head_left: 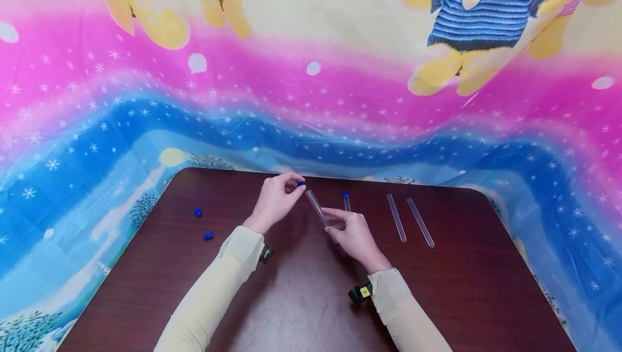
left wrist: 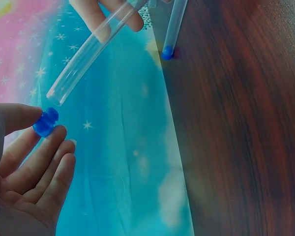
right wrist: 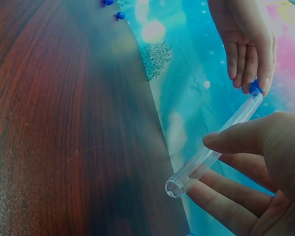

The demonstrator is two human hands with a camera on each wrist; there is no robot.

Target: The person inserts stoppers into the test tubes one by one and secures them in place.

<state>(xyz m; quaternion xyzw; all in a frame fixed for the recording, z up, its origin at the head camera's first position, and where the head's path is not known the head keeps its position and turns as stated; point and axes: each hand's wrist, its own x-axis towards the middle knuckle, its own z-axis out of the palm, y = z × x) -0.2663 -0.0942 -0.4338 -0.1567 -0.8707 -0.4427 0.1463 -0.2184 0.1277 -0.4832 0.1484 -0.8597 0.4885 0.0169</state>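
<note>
At the lower border both sleeves [head_left: 214, 290] are cut off. Beyond, the right hand [head_left: 356, 237] grasps a clear tube [head_left: 315, 202], partly covering it; the left hand [head_left: 276, 200] pinches a blue stopper [left wrist: 45, 124] just beside its mouth, open tabletop [head_left: 291, 298] separating two loose stoppers [head_left: 208, 236]. Behind, a partly hidden capped tube [head_left: 347, 203] lies near the far edge.
</note>
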